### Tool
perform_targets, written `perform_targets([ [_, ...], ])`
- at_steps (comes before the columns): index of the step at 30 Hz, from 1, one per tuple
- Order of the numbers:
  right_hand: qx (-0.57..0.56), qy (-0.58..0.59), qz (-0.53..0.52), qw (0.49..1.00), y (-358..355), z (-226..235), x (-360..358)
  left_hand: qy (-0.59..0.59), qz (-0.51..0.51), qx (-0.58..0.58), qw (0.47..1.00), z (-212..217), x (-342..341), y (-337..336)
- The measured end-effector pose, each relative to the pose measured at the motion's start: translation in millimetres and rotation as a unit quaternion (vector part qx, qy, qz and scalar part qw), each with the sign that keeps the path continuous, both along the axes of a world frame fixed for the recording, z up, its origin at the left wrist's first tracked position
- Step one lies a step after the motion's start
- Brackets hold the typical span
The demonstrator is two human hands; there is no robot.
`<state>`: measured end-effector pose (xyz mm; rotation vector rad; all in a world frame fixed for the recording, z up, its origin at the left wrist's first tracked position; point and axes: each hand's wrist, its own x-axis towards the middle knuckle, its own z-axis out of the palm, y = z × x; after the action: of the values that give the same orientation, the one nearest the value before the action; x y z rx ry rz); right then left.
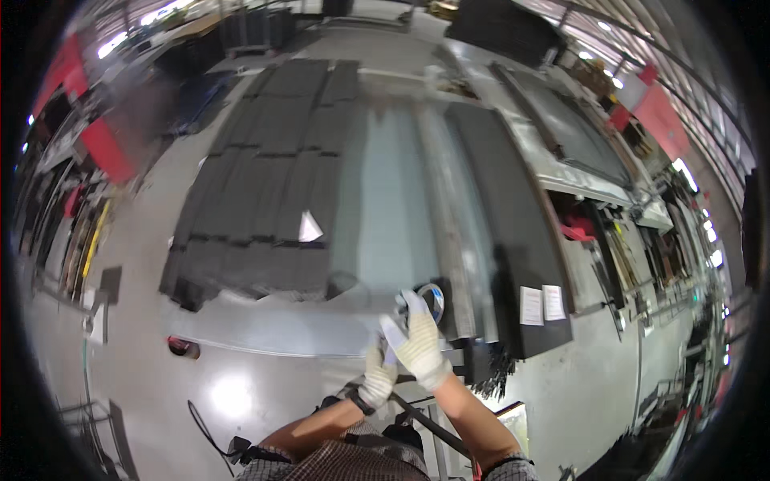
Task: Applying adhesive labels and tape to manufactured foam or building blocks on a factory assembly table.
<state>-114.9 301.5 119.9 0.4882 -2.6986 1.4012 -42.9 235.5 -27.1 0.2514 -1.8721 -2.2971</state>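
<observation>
Both L hand [378, 373] & R hand [422, 345] nr blue ring [439, 297], long axis fwd; we can't tell if fingers [414, 304] grip; bare table [269, 327] edge L.

White gloves [419, 346] — dark wristband [360, 402]; checked sleeves [513, 468]

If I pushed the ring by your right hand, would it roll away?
The ring might roll if stood on edge, since it looks round. It's probably light for its size, because its middle looks open.
</observation>
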Motion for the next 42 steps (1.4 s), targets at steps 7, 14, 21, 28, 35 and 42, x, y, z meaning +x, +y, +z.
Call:
perform_targets([
  [7, -0.065, -0.035, -0.203, 0.976, 244, -3, 104, -0.082, -0.025, -0.232, 0.969, 39, -161, 100],
  [14, 0.082, -0.136, -0.438, 0.885, 472, -136, 281, -0.067, -0.034, -0.153, 0.985, 24, -197, 136],
  [21, 0.069, -0.541, -0.436, 0.716, 582, -284, 433, -0.037, -0.042, -0.184, 0.981, 26, -269, 165],
  [28, 0.115, -0.584, -0.268, 0.758, 545, -268, 467, -0.046, -0.098, -0.110, 0.988, 44, -311, 190],
  [35, 0.084, -0.562, -0.256, 0.782, 536, -214, 422, 0.087, 0.122, -0.251, 0.956, 82, -154, 236],
  [42, 0.042, -0.535, -0.279, 0.796, 584, -226, 411, -0.219, -0.117, 0.093, 0.964, 69, 40, 311],
])
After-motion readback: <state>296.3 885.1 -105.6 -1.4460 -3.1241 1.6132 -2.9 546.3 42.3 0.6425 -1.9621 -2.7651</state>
